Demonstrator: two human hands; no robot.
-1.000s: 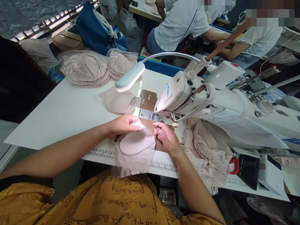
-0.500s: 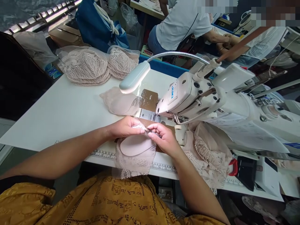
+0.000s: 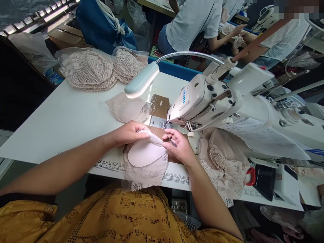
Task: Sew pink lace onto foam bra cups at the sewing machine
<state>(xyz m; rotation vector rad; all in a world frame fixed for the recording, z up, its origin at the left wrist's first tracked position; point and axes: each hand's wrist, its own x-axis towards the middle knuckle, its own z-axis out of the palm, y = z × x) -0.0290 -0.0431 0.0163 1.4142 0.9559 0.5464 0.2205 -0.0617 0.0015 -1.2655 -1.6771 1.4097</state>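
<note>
My left hand (image 3: 128, 132) is closed, pinching the top edge of a beige padded cup with lace (image 3: 145, 157) that lies at the near edge of the white table (image 3: 68, 118). The lace hangs over the table's ruler strip. My right hand (image 3: 177, 145) grips the cup's right edge and also holds a thin metal tool, probably tweezers (image 3: 169, 139). Both hands sit just in front of the white sewing machine (image 3: 202, 101), close to its needle area (image 3: 168, 125).
A gooseneck lamp (image 3: 141, 80) hangs over the work. A finished cup (image 3: 128, 108) lies behind my hands, and stacks of lace cups (image 3: 88, 71) sit at the far left. Loose lace pieces (image 3: 222, 162) pile up at the right. Other people sit at benches beyond.
My hands have lifted and bunched the cup's top edge a little closer to the needle. The tweezers in my right hand now point upward toward the machine.
</note>
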